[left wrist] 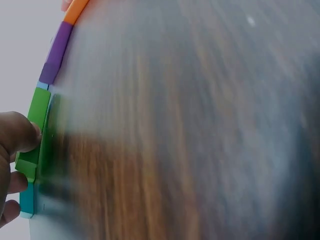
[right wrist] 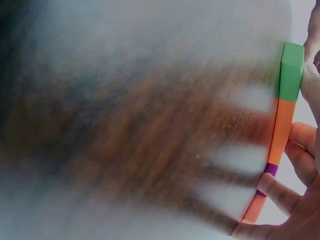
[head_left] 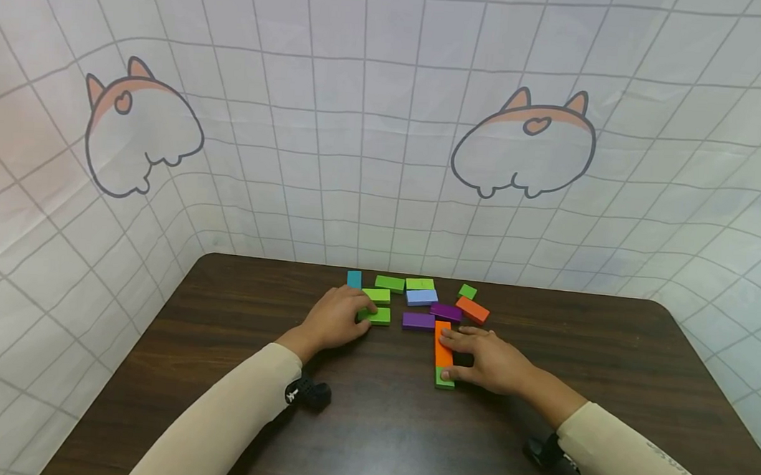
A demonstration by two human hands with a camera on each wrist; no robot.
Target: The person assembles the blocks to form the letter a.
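Beside the right hand (head_left: 490, 362), seemingly flat-fingered, lies its touched orange block (head_left: 442, 350).

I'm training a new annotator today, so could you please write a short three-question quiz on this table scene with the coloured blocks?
1. True or false: the left hand rests on a green block.
2. Which colour is the long block beside the right hand: A blue, B orange, C purple?
3. Fill in: at the near end of that long block lies a small ____ block.

Key: 1 true. 2 B. 3 green.
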